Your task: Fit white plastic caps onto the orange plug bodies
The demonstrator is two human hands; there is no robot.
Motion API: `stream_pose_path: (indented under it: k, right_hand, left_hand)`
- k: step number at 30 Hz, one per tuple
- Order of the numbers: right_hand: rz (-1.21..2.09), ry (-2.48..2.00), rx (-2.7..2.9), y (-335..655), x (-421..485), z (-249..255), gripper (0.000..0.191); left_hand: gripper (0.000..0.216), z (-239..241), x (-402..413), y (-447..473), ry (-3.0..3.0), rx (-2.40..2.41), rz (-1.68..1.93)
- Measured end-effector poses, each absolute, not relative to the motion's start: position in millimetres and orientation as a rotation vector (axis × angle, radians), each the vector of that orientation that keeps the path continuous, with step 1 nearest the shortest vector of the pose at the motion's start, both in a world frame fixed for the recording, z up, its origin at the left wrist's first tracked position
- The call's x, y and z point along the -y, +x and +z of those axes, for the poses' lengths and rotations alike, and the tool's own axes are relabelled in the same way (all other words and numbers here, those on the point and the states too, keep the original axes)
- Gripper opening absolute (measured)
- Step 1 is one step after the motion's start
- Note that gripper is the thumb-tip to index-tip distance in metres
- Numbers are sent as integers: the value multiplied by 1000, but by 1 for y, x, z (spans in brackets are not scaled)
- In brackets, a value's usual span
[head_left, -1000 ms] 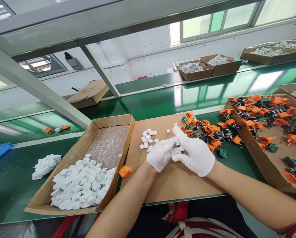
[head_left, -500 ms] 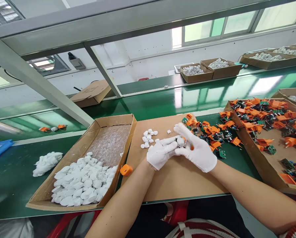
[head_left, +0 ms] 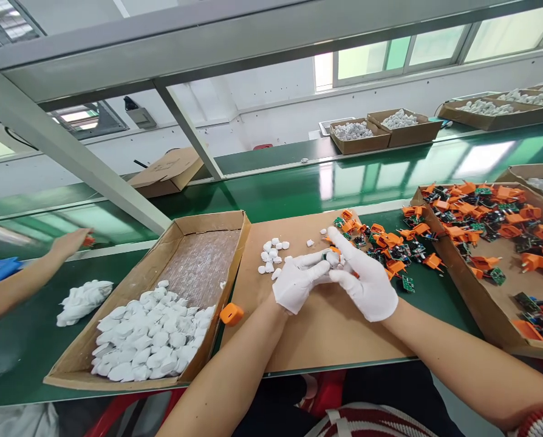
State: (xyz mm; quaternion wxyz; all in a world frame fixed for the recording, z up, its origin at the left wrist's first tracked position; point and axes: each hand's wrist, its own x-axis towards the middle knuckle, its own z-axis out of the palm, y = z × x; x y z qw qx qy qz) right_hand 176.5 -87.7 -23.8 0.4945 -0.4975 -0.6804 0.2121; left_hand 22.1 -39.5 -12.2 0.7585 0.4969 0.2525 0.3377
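Observation:
My left hand (head_left: pixel 297 283) and my right hand (head_left: pixel 367 280), both in white gloves, meet above a brown cardboard sheet (head_left: pixel 317 334). Between their fingers is a small charger plug assembly (head_left: pixel 333 257) with a white putty lump against it; bits of orange and green show, and the gloves hide most of it. Small white putty lumps (head_left: pixel 269 256) are grouped on the sheet left of my hands. Just beyond my right hand lies a pile of orange plugs with circuit boards (head_left: pixel 385 246). An orange charger housing (head_left: pixel 231 314) rests at the sheet's left edge.
At left, a cardboard tray (head_left: pixel 242 243) holds many white putty pieces. Another cardboard box (head_left: pixel 458 291) of orange plugs stands at right. A co-worker's arm (head_left: pixel 34 270) reaches in from the left, near a crumpled white glove (head_left: pixel 84 301). A metal post (head_left: pixel 80 152) slants across.
A co-worker's arm has come in at left, its hand over the orange pieces on the green surface. My fingers have shifted slightly around the plug assembly, and a putty lump beyond my right hand is uncovered.

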Motion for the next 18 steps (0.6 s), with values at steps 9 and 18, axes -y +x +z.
stream_pose_path:
  k: [9, 18]
  right_hand:
    - [947, -1248, 1207, 174, 88, -25, 44]
    - [246, -1253, 1872, 174, 87, -27, 61]
  left_hand:
    - [41, -25, 35, 17, 1171, -701, 794]
    - [50, -24, 34, 20, 1026, -675, 822]
